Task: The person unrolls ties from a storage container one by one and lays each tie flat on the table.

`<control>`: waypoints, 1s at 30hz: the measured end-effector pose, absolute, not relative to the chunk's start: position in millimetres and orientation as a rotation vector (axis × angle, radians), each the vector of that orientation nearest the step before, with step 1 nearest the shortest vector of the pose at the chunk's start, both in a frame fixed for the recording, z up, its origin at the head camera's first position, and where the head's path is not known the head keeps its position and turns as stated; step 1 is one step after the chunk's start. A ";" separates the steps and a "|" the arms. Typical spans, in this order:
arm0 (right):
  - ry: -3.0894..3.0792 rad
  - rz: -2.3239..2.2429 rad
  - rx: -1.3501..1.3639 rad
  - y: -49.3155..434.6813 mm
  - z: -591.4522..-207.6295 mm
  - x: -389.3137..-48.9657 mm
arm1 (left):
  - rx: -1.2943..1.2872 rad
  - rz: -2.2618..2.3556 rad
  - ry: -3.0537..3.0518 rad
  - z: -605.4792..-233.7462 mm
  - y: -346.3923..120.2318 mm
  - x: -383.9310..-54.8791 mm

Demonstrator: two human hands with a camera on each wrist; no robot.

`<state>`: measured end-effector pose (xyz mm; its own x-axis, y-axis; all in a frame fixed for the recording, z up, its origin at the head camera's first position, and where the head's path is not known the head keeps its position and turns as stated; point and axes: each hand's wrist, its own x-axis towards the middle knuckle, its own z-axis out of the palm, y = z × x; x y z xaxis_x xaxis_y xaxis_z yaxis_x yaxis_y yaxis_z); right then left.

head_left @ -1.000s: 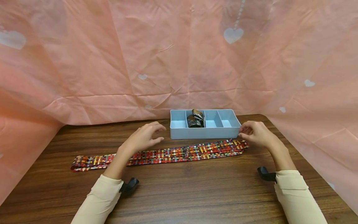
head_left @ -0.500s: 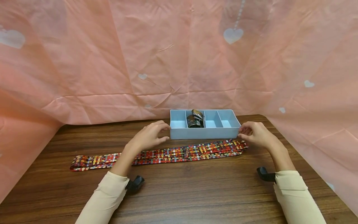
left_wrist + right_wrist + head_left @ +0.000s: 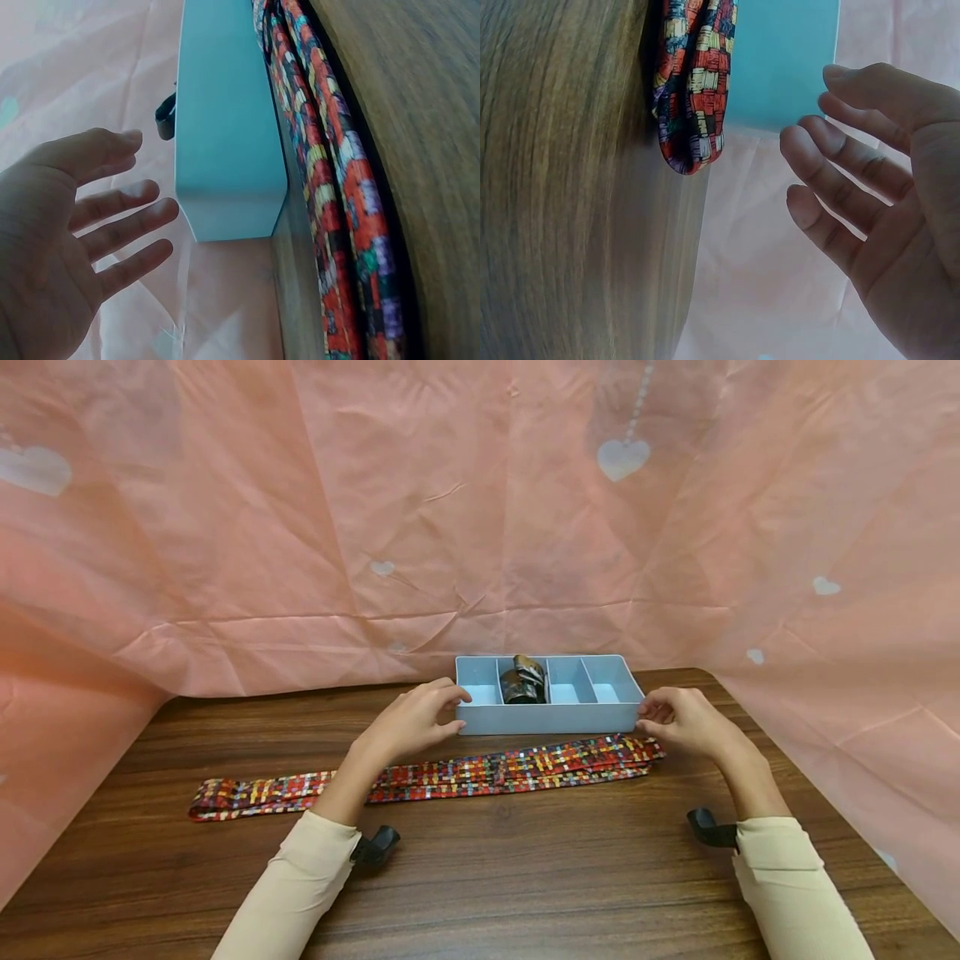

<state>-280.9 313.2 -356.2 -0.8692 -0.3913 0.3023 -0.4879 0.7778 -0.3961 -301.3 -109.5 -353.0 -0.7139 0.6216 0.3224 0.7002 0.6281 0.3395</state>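
Note:
A light blue box (image 3: pixel 547 720) with several compartments stands at the back of the table. In its second compartment from the left sits a rolled, dark patterned strip (image 3: pixel 523 683). A folded multicoloured necktie (image 3: pixel 480 770) stretches across the table in front of the box. My left hand (image 3: pixel 412 718) is at the box's left end, fingers spread and loosely bent, with thumb and fingertips overlapping the corner in the head view. My right hand (image 3: pixel 686 720) is at the right end, fingers relaxed and fingertips right at the corner. Neither hand grips anything.
The wooden table (image 3: pixel 510 877) extends in front of the necktie. A pink cloth (image 3: pixel 420 527) with pale hearts hangs behind the box and along both sides. Dark wrist mounts (image 3: pixel 377 846) stick out from both sleeves.
My left hand has moved right, from beside the box to its left corner. The right hand, the box and the necktie have hardly moved.

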 end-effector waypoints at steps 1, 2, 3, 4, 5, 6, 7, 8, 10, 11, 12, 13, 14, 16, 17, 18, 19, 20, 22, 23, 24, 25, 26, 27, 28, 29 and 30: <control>-2.765 0.699 0.697 312.7 -355.9 -280.7 | -1.097 -0.673 -2.678 -352.7 -108.8 -301.3; -2.762 0.700 0.703 312.1 -355.5 -280.3 | -1.099 -0.674 -2.682 -352.3 -108.3 -301.4; -2.757 0.695 0.711 311.3 -355.1 -280.0 | -1.100 -0.678 -2.687 -351.8 -107.8 -301.3; -2.749 0.691 0.720 310.6 -354.6 -279.7 | -1.102 -0.683 -2.691 -351.2 -107.3 -301.3; -2.737 0.683 0.732 310.0 -354.2 -279.5 | -1.104 -0.683 -2.694 -350.9 -107.0 -301.4; -2.723 0.672 0.745 309.3 -353.8 -279.2 | -1.104 -0.683 -2.697 -350.8 -106.7 -301.6; -2.711 0.660 0.756 308.6 -353.3 -278.9 | -1.106 -0.681 -2.699 -350.6 -106.4 -301.8; -2.700 0.650 0.765 307.8 -352.8 -278.6 | -1.105 -0.676 -2.701 -350.3 -106.0 -301.9; -2.678 0.620 0.786 306.6 -352.1 -278.6 | -1.102 -0.663 -2.705 -349.7 -104.9 -302.1; -2.667 0.601 0.797 305.8 -351.7 -278.6 | -1.103 -0.659 -2.706 -349.5 -104.3 -302.3; -2.657 0.580 0.805 304.9 -351.2 -278.5 | -1.103 -0.659 -2.708 -349.0 -103.5 -302.2; -2.647 0.558 0.813 304.1 -350.9 -278.6 | -1.105 -0.656 -2.708 -348.3 -102.7 -302.1; -2.637 0.538 0.820 303.3 -350.7 -278.8 | -1.107 -0.655 -2.707 -347.9 -102.0 -302.3; -2.604 0.487 0.834 301.9 -350.2 -279.3 | -1.116 -0.654 -2.702 -347.0 -100.3 -302.8; -2.584 0.467 0.841 300.7 -349.7 -279.1 | -1.120 -0.648 -2.699 -346.5 -99.5 -303.1; -2.560 0.446 0.851 300.0 -349.6 -280.0 | -1.124 -0.641 -2.696 -346.0 -98.6 -303.6; -2.537 0.429 0.859 299.1 -349.4 -280.3 | -1.127 -0.630 -2.695 -345.6 -97.8 -304.0; -2.512 0.412 0.869 298.0 -349.0 -280.6 | -1.130 -0.623 -2.695 -345.3 -97.0 -304.5; -2.466 0.373 0.890 296.3 -348.5 -281.2 | -1.135 -0.606 -2.695 -344.5 -95.1 -305.8; -2.453 0.356 0.890 295.8 -348.8 -281.6 | -1.137 -0.601 -2.697 -344.1 -94.2 -306.6; -2.447 0.343 0.890 295.2 -349.0 -281.6 | -1.140 -0.597 -2.698 -343.8 -93.2 -307.4; -2.447 0.330 0.883 294.5 -348.9 -280.8 | -1.143 -0.594 -2.701 -343.5 -92.3 -308.1; -2.451 0.321 0.877 294.2 -349.2 -280.5 | -1.147 -0.597 -2.705 -343.2 -91.1 -308.8; -2.457 0.312 0.870 294.0 -349.5 -280.1 | -1.150 -0.599 -2.709 -342.8 -89.9 -309.6; -2.464 0.309 0.865 293.9 -349.8 -279.7 | -1.153 -0.598 -2.712 -342.5 -88.7 -310.1; -2.471 0.307 0.865 293.5 -349.9 -279.4 | -1.156 -0.596 -2.715 -342.2 -87.6 -310.5; -2.472 0.305 0.869 293.2 -350.0 -279.5 | -1.158 -0.595 -2.719 -342.1 -86.6 -310.8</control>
<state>-279.5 293.2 -350.0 -0.6723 -0.5234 0.5236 -0.6350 0.7712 -0.0444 -310.8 -86.6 -342.1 -0.6981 0.6651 0.2652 0.7151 0.6286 0.3058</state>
